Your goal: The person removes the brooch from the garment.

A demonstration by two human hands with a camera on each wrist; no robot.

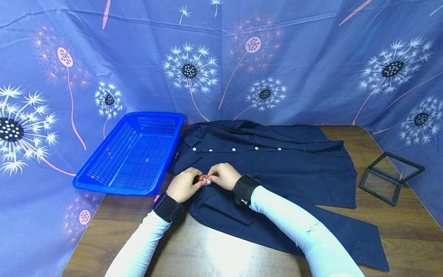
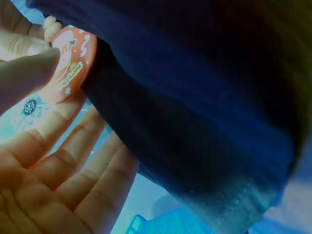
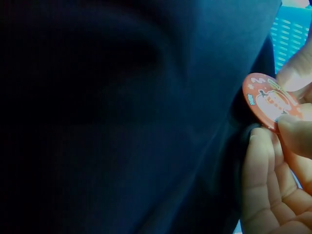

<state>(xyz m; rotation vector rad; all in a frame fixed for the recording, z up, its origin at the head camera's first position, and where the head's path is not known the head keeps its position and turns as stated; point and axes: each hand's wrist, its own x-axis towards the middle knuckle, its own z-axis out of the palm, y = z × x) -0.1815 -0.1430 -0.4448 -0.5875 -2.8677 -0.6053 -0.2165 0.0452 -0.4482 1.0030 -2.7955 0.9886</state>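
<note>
A dark navy shirt (image 1: 277, 165) with white buttons lies spread on the wooden table (image 1: 214, 250). Both hands meet at its near left part and pinch a small round red badge (image 1: 205, 179) with a cartoon picture. My left hand (image 1: 185, 184) holds the badge (image 2: 68, 63) by its edge with thumb and fingers, against the navy cloth (image 2: 195, 112). My right hand (image 1: 223, 176) pinches the same badge (image 3: 270, 101) from the other side, its fingers (image 3: 261, 170) tucked behind the shirt fabric (image 3: 122, 117).
A blue plastic basket (image 1: 133, 154) stands at the table's left, touching the shirt's collar end. A black-framed clear display box (image 1: 391, 177) sits at the right edge. A blue dandelion-print cloth (image 1: 221, 57) hangs all round the back.
</note>
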